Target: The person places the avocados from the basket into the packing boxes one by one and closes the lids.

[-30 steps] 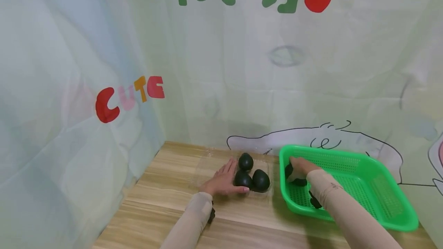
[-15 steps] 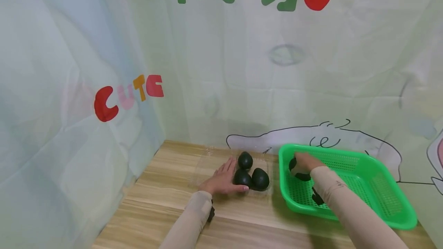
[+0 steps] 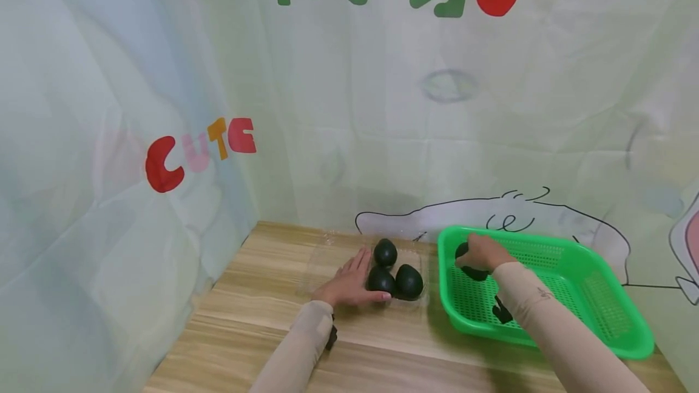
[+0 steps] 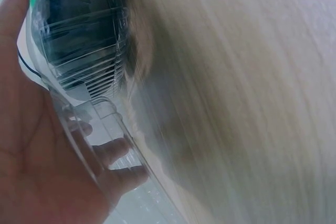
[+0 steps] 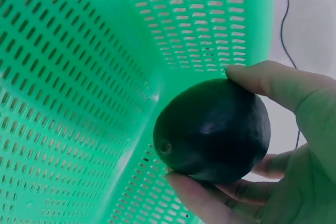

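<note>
My right hand (image 3: 486,252) holds a dark, egg-shaped avocado (image 5: 212,129) inside the left end of the green basket (image 3: 636,326). Thumb and fingers curl around its sides in the right wrist view, and its stem scar faces the basket. My left hand (image 3: 349,284) rests on a clear plastic clamshell box (image 3: 322,259), fingers extended and thumb along the near side. Three avocados sit in the box's right half: a rear one (image 3: 385,253), a left one (image 3: 381,281) and a right one (image 3: 409,282). The left wrist view shows fingers (image 4: 128,177) through the clear plastic.
Box and basket stand side by side on a wood-grain table (image 3: 262,296). A printed cloth (image 3: 349,108) hangs behind the table and along its left side. The basket's rim (image 3: 445,296) rises between the right hand and the box.
My right hand has risen slightly and shifted a little right inside the basket, still holding the avocado. The left hand has stayed on the box.
</note>
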`<state>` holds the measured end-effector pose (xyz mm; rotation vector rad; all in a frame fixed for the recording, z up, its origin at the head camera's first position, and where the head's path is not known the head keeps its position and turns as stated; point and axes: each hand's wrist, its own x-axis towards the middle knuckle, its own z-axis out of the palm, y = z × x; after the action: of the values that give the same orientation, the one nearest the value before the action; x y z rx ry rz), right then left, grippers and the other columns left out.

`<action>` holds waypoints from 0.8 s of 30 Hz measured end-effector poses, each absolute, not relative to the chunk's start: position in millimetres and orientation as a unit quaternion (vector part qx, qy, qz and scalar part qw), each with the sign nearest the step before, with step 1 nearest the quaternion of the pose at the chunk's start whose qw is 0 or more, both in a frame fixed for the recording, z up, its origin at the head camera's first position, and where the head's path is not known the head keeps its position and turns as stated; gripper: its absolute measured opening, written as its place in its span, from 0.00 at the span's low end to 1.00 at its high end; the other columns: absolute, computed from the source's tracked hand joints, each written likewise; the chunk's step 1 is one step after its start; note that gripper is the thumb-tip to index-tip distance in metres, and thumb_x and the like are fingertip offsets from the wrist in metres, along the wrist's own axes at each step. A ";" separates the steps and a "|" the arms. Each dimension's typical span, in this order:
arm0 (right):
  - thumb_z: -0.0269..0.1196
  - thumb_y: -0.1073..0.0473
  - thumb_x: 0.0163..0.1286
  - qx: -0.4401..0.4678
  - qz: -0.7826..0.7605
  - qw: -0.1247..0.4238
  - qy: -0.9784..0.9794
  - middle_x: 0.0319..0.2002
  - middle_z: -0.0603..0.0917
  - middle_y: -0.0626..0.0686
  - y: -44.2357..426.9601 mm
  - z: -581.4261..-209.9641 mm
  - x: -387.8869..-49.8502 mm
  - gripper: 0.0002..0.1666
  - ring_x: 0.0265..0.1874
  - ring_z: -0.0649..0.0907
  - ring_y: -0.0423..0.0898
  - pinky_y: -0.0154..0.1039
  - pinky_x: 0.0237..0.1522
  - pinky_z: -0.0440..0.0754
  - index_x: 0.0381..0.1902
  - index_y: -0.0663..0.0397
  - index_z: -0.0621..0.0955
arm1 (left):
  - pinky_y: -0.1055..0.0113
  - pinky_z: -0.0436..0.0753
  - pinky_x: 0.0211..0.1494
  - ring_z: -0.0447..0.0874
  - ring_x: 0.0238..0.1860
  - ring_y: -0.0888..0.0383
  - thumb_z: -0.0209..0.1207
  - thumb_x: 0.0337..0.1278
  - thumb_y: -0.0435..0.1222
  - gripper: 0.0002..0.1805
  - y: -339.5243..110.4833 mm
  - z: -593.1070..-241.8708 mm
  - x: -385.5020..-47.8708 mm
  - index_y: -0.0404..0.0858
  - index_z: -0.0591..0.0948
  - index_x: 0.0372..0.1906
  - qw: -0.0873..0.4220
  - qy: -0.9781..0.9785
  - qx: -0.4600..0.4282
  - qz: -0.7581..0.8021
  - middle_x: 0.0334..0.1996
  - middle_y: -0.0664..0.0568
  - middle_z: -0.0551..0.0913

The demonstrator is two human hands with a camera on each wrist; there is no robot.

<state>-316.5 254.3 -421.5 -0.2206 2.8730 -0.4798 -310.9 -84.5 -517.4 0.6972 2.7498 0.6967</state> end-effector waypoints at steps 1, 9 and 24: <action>0.70 0.52 0.64 -0.072 -0.164 0.109 0.978 0.47 0.80 0.70 254.1 -420.7 -315.8 0.36 0.43 0.82 0.61 0.56 0.44 0.81 0.55 0.77 0.71 | 0.38 0.54 0.77 0.42 0.81 0.40 0.57 0.52 0.74 0.67 -84.6 -517.4 -310.7 0.38 0.41 0.83 0.110 0.936 0.237 0.237 0.83 0.42 0.39; 0.65 0.46 0.68 -0.043 -0.169 0.094 0.980 0.60 0.74 0.79 247.3 -418.1 -311.9 0.54 0.56 0.79 0.72 0.63 0.52 0.80 0.70 0.85 0.55 | 0.38 0.53 0.78 0.41 0.81 0.39 0.57 0.53 0.73 0.67 -85.0 -513.7 -310.6 0.39 0.41 0.83 0.109 0.935 0.237 0.240 0.83 0.42 0.38; 0.63 0.43 0.69 -0.034 -0.157 0.031 0.986 0.63 0.67 0.83 226.6 -405.8 -304.6 0.52 0.57 0.76 0.76 0.66 0.49 0.80 0.69 0.82 0.59 | 0.37 0.53 0.77 0.42 0.81 0.39 0.59 0.52 0.73 0.67 -85.2 -517.4 -310.2 0.38 0.42 0.83 0.108 0.934 0.236 0.244 0.83 0.42 0.39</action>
<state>-304.6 226.6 -405.8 -0.1045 3.0392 -0.4844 -310.2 -85.2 -517.4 0.6940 2.7492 0.7192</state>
